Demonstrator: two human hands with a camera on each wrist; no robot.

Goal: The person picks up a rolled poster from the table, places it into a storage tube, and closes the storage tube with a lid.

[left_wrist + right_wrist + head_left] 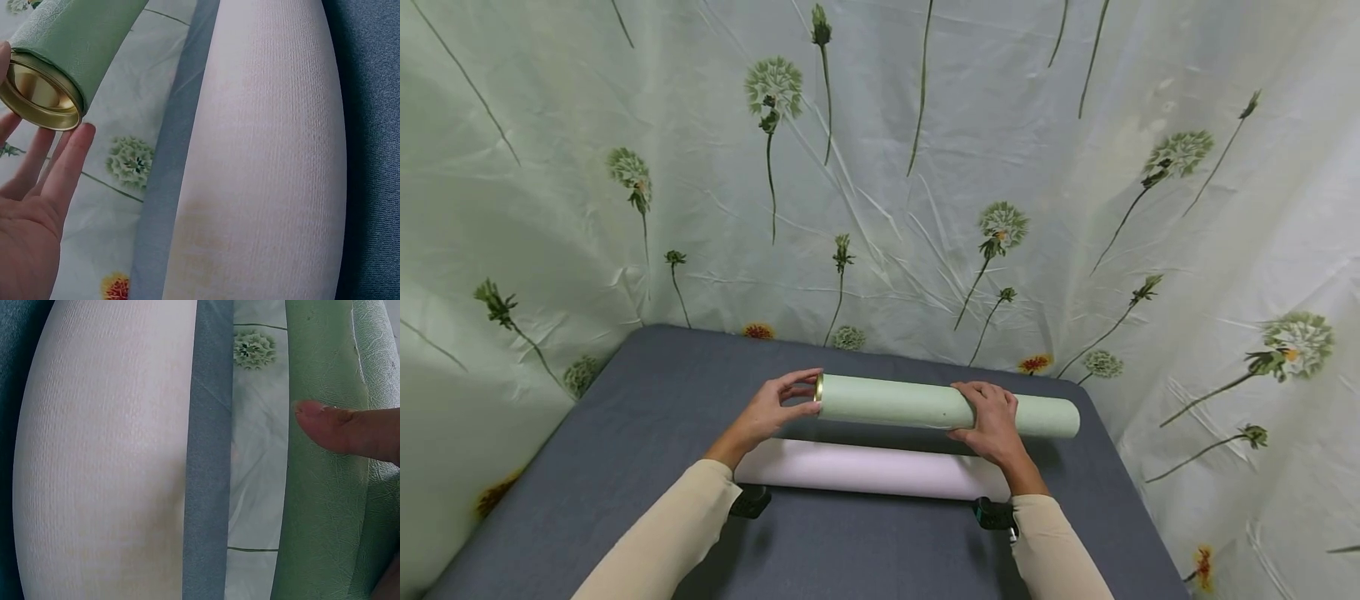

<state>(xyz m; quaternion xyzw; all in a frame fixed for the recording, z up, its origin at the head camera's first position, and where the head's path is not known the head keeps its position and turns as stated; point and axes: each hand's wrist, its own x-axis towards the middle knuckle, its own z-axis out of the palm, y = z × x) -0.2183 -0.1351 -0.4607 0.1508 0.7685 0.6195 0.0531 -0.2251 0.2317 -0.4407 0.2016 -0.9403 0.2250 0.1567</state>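
Observation:
A pale green roll (887,402), which looks like textured wallpaper, is held level above the table. A gold metal end (40,94) shows at its left, recessed inside the rim. My left hand (772,407) holds that end by the fingertips, with the fingers spread around the rim and the palm away from it. My right hand (992,421) grips the roll right of its middle, thumb on the near side and fingers over the top. In the right wrist view the thumb (344,431) lies near a lengthwise edge of the green sheet. A pinkish-white textured roll (872,468) lies on the table below.
A dark grey cloth covers the table (880,550). Behind and beside it hangs a pale curtain (880,192) printed with dandelions. Dark wrist devices (750,502) show under the sleeves, close to the pinkish-white roll.

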